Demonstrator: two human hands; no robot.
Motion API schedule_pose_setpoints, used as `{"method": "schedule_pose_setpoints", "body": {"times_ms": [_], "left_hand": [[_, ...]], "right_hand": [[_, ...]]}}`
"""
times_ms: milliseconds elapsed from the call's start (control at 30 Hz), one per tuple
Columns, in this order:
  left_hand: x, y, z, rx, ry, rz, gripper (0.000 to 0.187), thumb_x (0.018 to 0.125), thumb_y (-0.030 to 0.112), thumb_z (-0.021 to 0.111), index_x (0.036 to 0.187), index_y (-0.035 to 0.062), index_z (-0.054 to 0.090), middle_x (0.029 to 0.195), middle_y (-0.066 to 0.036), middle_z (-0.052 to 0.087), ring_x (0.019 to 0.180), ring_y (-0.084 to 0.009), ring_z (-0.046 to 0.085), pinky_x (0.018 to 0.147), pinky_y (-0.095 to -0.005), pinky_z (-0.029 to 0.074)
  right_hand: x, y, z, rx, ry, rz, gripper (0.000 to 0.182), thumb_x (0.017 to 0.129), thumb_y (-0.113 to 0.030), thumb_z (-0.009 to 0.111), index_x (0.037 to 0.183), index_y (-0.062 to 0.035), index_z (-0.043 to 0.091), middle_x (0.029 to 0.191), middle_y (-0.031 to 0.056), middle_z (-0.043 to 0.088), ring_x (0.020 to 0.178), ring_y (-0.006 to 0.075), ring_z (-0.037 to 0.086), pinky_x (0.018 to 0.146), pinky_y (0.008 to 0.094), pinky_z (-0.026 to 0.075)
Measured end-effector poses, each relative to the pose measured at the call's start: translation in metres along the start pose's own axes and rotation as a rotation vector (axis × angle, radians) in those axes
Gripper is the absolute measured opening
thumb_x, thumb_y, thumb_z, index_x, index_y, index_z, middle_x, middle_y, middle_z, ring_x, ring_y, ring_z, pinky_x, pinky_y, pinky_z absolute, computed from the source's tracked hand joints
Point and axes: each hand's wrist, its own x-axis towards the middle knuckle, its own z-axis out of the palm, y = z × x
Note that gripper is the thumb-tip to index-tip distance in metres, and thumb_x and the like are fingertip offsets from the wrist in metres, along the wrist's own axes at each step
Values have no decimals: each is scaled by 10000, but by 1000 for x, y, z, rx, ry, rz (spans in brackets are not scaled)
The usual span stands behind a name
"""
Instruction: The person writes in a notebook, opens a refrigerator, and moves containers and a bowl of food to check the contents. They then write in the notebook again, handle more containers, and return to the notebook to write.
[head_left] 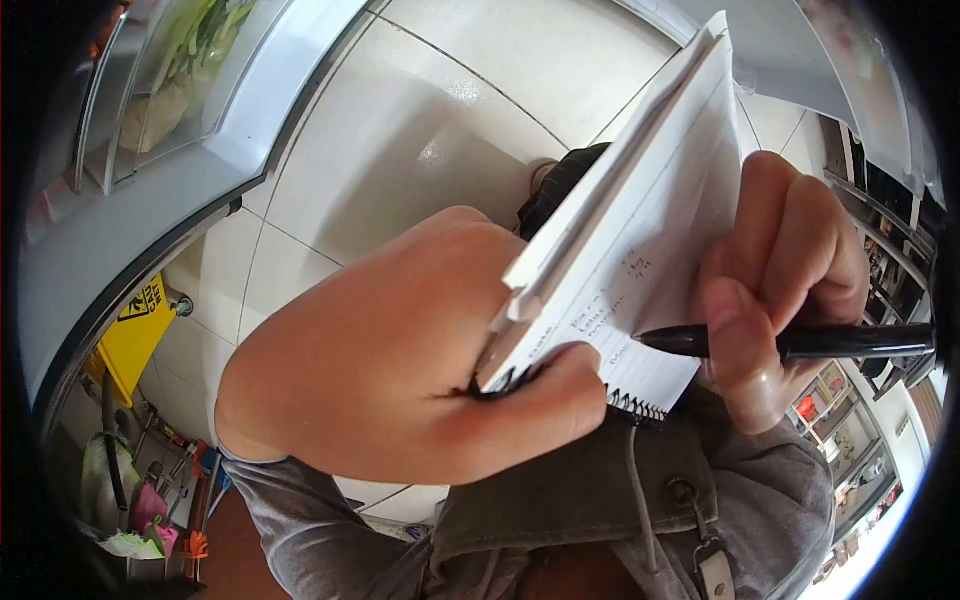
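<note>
My left hand [400, 350] is wrapped round a small spiral notepad [680, 190], its thumb pressed on the lined page near the black wire binding. Several short lines of handwriting show on the page. In my right hand [785, 270] a black pen [850, 341] is gripped between thumb and fingers, its tip right at the writing. The fingers of my right hand lie close along the page's edge. The notepad is tilted, with folded-back leaves behind it, and the left palm and most left fingers are hidden behind the pad.
White floor tiles [430, 130] lie below. A display case [250, 120] with greens inside curves along the left. Under it stands a yellow caution sign [135, 335], with cleaning tools [155, 500] further down. Black shelving [880, 240] is at the right.
</note>
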Motion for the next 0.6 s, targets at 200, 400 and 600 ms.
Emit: {"method": "schedule_pose_setpoints", "body": {"times_ms": [200,400,600], "left_hand": [[1,0,-1,37,-7,29,271,740,-47,601,1002,-99,553,781,-130,644,681,-145,632,595,-246,511],[-1,1,-1,14,-1,-20,266,750,-36,597,1005,-92,553,794,-128,647,684,-145,633,602,-247,512],[0,0,-1,-16,2,-47,263,759,-31,596,1011,-90,549,804,-132,646,689,-144,631,604,-249,515]], "right_hand": [[2,2,-2,-46,-39,-69,260,721,-29,640,663,-117,402,689,2,382,465,8,300,415,126,321],[1,2,1,48,23,-19,254,729,-28,630,665,-113,399,702,9,386,461,5,303,409,133,322],[1,-1,-1,17,-15,23,263,742,-24,628,675,-109,389,711,15,387,456,3,306,401,128,305]]}}
